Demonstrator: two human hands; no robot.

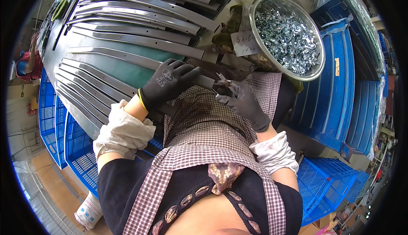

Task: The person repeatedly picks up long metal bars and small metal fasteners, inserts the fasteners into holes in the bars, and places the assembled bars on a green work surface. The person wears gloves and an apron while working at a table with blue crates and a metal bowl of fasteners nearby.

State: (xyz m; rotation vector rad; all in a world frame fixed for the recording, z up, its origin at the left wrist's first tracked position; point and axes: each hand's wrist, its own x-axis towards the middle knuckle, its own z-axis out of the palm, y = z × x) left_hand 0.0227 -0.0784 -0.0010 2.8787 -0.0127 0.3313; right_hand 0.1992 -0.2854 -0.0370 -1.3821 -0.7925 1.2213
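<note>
Black gloves (170,82), checked apron (204,124) — blue crates (331,82), silvery clips in a steel bowl (255,26).

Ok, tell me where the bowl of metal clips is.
In the head view the round metal bowl of small metal clips sits at upper right, beyond the right hand, on blue crates.

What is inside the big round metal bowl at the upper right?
The metal bowl is filled with a heap of small shiny metal clips. The heap covers the bottom, so anything lying beneath it cannot be seen.
</note>
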